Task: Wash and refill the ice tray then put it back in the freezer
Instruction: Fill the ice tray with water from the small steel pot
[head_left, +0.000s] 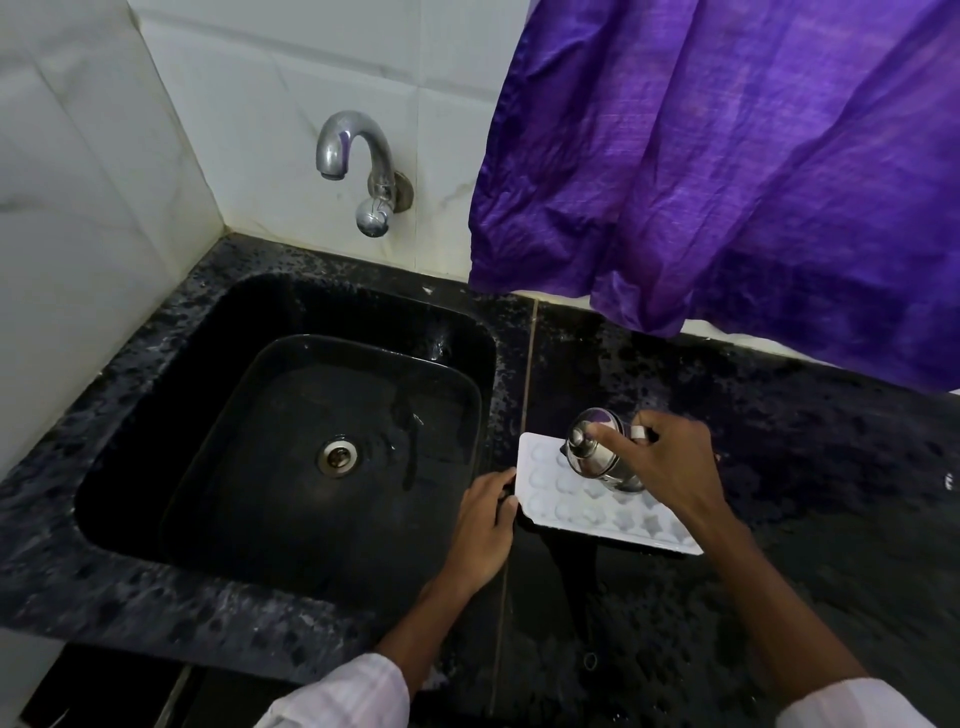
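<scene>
A white ice tray (582, 501) with rows of round and star-shaped cups lies flat on the black counter, just right of the sink. My left hand (483, 525) holds its left end, fingers curled at the rim. My right hand (665, 462) grips a shiny steel jug (597, 452) by its handle. The jug is tilted to the left over the tray's far cups. Whether water is flowing from it cannot be made out.
A black sink (291, 415) with a steel drain (337, 457) lies to the left, its floor wet. A chrome tap (353, 156) projects from the white tiled wall above it. A purple cloth (727, 166) hangs over the counter's back right. The speckled counter (779, 519) is wet.
</scene>
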